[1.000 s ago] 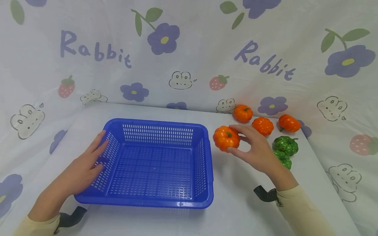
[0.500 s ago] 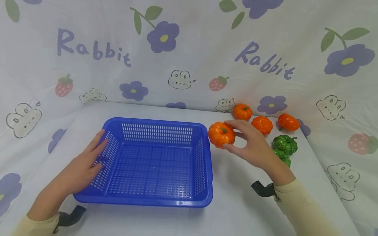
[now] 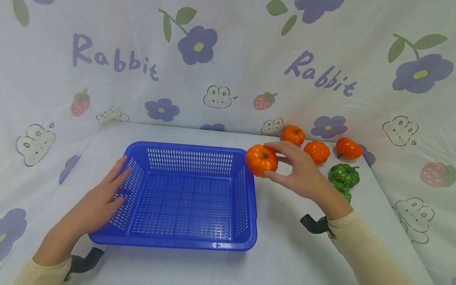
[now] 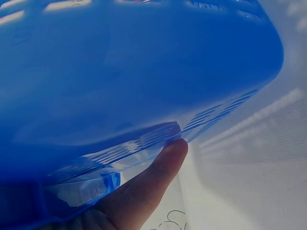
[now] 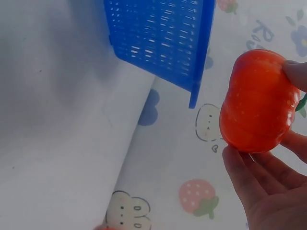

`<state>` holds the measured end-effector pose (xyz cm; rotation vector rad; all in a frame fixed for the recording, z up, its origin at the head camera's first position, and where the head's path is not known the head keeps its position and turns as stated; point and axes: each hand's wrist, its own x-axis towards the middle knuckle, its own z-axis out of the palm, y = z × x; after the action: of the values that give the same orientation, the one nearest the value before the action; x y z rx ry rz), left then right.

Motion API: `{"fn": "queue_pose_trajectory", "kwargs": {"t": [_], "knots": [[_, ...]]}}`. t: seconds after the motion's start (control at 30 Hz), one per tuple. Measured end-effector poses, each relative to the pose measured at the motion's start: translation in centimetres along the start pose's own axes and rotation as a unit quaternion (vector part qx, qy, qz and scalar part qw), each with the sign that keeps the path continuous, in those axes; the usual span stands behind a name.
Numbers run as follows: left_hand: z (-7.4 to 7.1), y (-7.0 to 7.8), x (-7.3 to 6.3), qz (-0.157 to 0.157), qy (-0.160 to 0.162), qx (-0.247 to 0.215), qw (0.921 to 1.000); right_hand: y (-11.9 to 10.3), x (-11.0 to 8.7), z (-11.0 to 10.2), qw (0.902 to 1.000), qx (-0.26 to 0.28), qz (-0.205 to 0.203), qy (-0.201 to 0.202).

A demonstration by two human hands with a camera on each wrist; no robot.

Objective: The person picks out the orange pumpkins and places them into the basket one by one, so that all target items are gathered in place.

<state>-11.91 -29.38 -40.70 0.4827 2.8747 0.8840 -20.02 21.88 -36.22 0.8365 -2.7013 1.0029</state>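
An orange pumpkin (image 3: 261, 160) with a short green stem is held up in my right hand (image 3: 297, 170), thumb on the near side and fingers on the far side. It overlaps the right rim of a blue plastic basket (image 3: 178, 242) in the head view. The right wrist view shows the pumpkin (image 5: 259, 103) apart from the basket's slotted wall (image 5: 153, 38). Across the basket's left rim rests my left hand (image 3: 101, 204), its visible fingers fairly straight. In the left wrist view, one finger (image 4: 158, 177) meets the blue basket; the other fingertips are hidden there.
Three more orange pumpkins stand at the back right: one (image 3: 293, 135) farthest back, another (image 3: 317, 152) nearer, and a third (image 3: 349, 148) at the right. Two green pumpkins lie in front, one (image 3: 343, 175) whole in view, the other (image 3: 341, 190) partly behind my right forearm.
My right hand has carried the orange pumpkin left and slightly toward the back, from beside the basket to its right rim. The left hand and the basket stay in place.
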Motion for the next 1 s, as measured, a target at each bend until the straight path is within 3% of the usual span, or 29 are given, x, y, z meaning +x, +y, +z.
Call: {"fn": "queue_pose_trajectory", "kwargs": {"t": [0.43, 1.0], "knots": [[0.1, 0.1, 0.0, 0.003, 0.005, 0.005, 1.0000, -0.9, 1.2, 0.0, 0.9993, 0.005, -0.034, -0.011], [0.0, 0.1, -0.2, 0.008, 0.006, 0.003, 0.9999, -1.9, 2.4, 0.3, 0.9989, 0.007, -0.037, -0.027]]}}
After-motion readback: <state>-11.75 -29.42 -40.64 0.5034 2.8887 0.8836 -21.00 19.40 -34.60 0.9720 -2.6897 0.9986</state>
